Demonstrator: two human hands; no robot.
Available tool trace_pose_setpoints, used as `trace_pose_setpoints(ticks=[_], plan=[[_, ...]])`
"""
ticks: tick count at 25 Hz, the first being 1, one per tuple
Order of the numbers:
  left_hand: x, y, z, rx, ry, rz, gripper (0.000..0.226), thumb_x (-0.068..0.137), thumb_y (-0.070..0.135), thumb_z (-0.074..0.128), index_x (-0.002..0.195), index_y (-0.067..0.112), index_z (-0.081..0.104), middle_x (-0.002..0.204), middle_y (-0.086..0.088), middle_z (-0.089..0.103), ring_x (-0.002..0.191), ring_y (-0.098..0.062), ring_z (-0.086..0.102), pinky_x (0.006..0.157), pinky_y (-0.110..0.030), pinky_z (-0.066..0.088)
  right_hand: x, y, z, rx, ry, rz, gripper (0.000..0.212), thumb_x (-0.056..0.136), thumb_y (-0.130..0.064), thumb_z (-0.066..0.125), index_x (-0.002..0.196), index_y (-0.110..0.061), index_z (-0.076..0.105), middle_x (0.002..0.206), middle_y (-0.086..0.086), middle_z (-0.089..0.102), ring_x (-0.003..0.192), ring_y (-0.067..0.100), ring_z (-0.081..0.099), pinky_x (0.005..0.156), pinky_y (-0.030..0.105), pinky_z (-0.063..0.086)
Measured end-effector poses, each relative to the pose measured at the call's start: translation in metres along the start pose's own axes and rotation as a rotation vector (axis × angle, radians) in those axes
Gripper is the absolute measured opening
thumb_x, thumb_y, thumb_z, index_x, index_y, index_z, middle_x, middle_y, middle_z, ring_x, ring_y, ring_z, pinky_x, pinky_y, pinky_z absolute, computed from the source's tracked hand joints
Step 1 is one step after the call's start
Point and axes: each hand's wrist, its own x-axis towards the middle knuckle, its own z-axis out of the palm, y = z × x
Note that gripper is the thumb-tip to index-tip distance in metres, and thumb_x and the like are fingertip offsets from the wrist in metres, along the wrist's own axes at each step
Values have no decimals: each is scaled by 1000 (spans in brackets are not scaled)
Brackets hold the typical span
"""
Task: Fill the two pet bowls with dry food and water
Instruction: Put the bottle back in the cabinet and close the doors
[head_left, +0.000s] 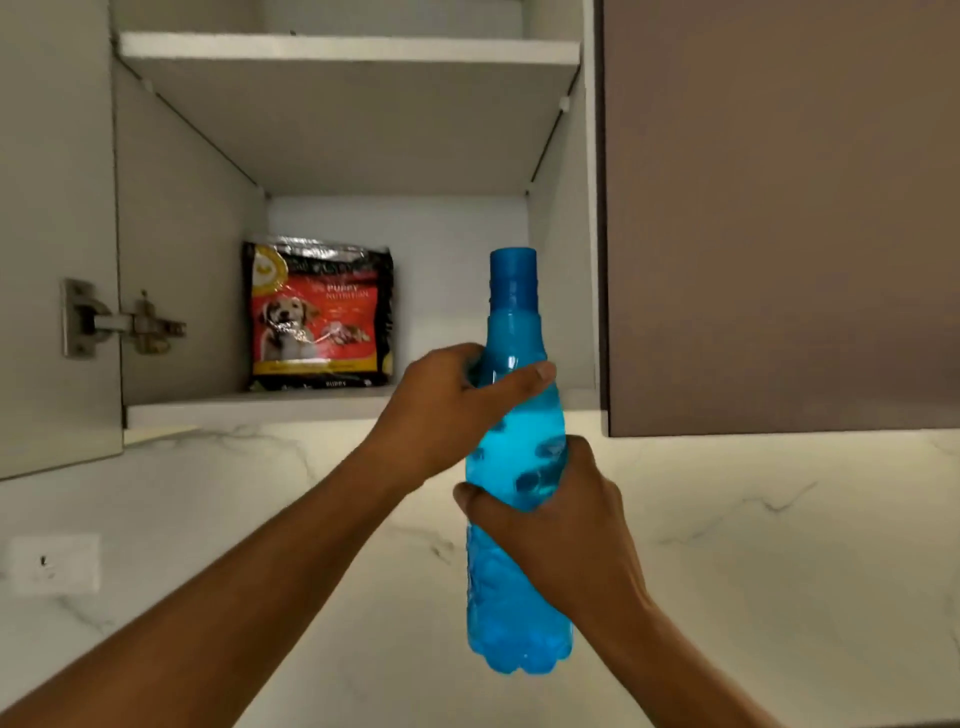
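Note:
A translucent blue water bottle (514, 431) with a darker blue cap stands upright in the air in front of an open wall cabinet. My left hand (441, 410) grips its neck and shoulder from the left. My right hand (561, 525) wraps around its lower body from the right. Inside the cabinet, on the bottom shelf at the back left, a black and red bag of puppy dry food (318, 314) stands upright, apart from both hands. No pet bowl is in view.
The cabinet door (57, 234) hangs open at the left with a metal hinge (114, 322). An upper shelf (348, 52) spans the cabinet. A closed brown cabinet door (779, 208) is on the right. Below is a marbled white wall (753, 545) with a socket plate (54, 564).

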Motion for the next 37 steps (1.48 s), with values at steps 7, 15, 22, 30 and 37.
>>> trace_pose_setpoints(ticks=[7,15,22,30,37], plan=[[65,69,-50,33,56,87,49,89,56,67,120,17,66,104,3,76,88,-13,76,66,-26,61,89,-68,-7,4,51,-174,73,64,-64,78,119,-27,51,101,-11,67,86,6,67,74,27,59],[127,85,-66,56,117,75,56,93,57,62,126,11,61,116,-5,73,96,-19,73,79,-33,60,148,-105,-7,44,24,-188,57,73,-56,78,116,-26,55,96,-9,67,83,8,67,68,24,56],[151,85,-67,40,155,138,55,94,55,61,127,11,61,117,-4,72,99,-22,73,73,-27,58,174,-105,-3,60,76,-193,61,72,-56,79,118,-26,52,99,-7,66,83,8,66,67,22,53],[187,41,-53,10,51,1,62,93,48,66,141,14,48,135,-6,63,98,-17,64,81,-31,54,215,-70,34,72,73,-68,73,74,-53,80,127,-19,44,110,-1,62,92,16,65,78,32,57],[239,3,-37,127,-51,-138,78,89,40,73,151,16,33,152,-11,49,134,-33,54,107,-53,49,305,-34,69,-113,-19,102,92,70,-69,74,141,-23,39,128,6,59,107,27,63,96,45,55]])
